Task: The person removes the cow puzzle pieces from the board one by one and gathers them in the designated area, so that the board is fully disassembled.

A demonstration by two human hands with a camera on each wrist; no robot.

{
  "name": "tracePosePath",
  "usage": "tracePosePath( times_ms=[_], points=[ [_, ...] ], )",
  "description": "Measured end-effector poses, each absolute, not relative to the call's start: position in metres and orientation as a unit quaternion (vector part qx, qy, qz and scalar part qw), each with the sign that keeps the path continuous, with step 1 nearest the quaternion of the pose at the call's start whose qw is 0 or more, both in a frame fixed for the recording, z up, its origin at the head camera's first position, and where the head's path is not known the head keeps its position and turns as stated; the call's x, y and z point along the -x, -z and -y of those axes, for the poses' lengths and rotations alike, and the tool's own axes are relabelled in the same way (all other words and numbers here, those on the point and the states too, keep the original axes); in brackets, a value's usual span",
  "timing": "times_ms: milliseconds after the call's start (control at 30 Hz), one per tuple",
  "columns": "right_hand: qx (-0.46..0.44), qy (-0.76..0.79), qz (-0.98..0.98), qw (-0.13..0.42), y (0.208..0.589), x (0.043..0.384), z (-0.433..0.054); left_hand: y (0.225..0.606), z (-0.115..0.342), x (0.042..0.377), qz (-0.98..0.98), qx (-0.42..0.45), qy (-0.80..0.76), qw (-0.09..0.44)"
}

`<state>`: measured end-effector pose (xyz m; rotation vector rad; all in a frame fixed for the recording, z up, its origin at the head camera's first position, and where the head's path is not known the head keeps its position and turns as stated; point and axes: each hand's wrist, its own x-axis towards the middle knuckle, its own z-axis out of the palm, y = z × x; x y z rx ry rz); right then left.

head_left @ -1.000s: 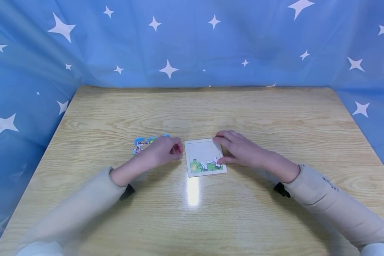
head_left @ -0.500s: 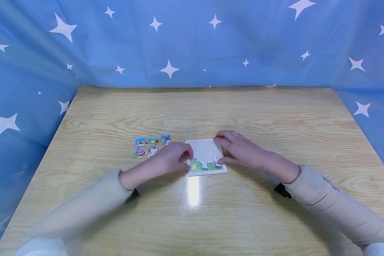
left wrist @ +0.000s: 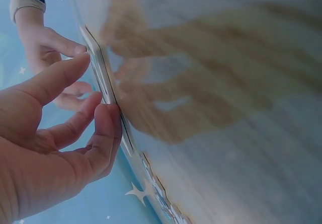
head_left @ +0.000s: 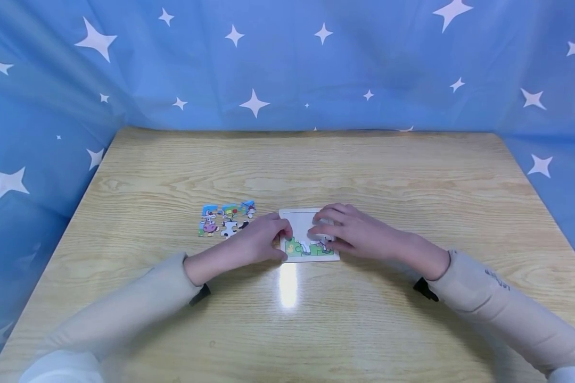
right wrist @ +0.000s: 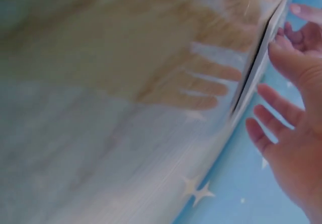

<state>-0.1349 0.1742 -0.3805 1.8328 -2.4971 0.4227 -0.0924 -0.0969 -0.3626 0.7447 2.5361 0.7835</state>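
A shallow square puzzle tray (head_left: 299, 211) lies on the table, with joined puzzle pieces (head_left: 302, 248) along its near side, showing green grass, a duckling and white legs. My left hand (head_left: 261, 238) grips the tray's left edge, thumb near the front corner and fingertips curled against the side, as the left wrist view shows too. Over the tray's right part is my right hand (head_left: 354, 232), fingers spread and slightly bent, thumb low by the right-hand piece. In the right wrist view its lower fingers (right wrist: 276, 108) are apart from the tray (right wrist: 256, 63). What lies beneath the right hand is hidden.
Several loose puzzle pieces (head_left: 210, 219) with cow and farm pictures lie left of the tray, partly behind my left hand. The wooden table (head_left: 388, 165) ends at a blue curtain (head_left: 287, 64) with white stars.
My left hand has moved right from beside the loose pieces to the tray's left edge, uncovering those pieces. The right hand has shifted from the tray's right edge inward, its fingers spreading.
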Motion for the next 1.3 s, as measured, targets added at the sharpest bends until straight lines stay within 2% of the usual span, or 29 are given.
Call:
tracePosePath(
  times_ms=[333,800,1033,1300],
  points=[
    [-0.606,-0.132,0.785,-0.017,0.378,0.126,-0.174,0.362,0.095,0.091,-0.905,-0.252,-0.275,0.202],
    [-0.618,-0.14,0.773,0.012,0.379,0.124,-0.174,0.362,0.092,0.091,-0.907,-0.249,-0.273,0.204],
    [-0.615,-0.166,0.77,-0.024,0.38,0.123,-0.173,0.363,0.091,0.092,-0.907,-0.249,-0.27,0.205],
    [-0.61,-0.171,0.773,-0.029,0.381,0.124,-0.172,0.364,0.09,0.093,-0.91,-0.259,-0.254,0.203]
  ],
)
